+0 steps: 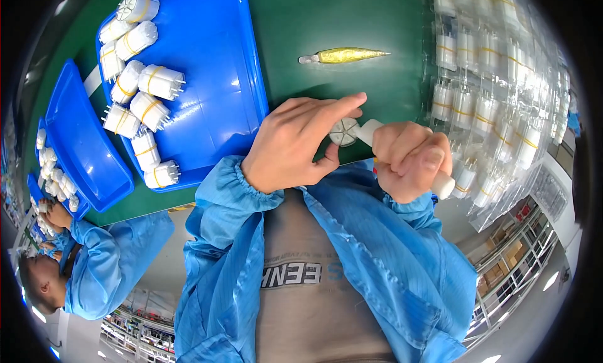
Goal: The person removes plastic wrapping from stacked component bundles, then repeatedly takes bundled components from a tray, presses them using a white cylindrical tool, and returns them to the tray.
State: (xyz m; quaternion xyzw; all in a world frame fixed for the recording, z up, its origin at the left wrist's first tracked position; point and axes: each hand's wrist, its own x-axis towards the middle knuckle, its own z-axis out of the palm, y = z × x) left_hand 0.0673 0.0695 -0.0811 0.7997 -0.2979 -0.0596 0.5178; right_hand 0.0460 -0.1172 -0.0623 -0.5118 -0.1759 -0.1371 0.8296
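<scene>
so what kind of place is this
Probably a factory assembly or packing workshop: a blue tray holds white cylindrical parts, clear plastic packaging holds more, and a co-worker in blue workwear is nearby.

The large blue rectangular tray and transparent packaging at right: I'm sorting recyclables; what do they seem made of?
Large blue tray: probably moulded plastic, glossy; light reflects off its smooth base. Transparent packaging: likely thin, shiny plastic; yellow-banded white cylinders show through it.

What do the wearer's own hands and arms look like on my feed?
The left hand and right hand are both ungloved. The loose, bright-blue left sleeve has a gathered cuff; the right sleeve is the same blue.
</scene>
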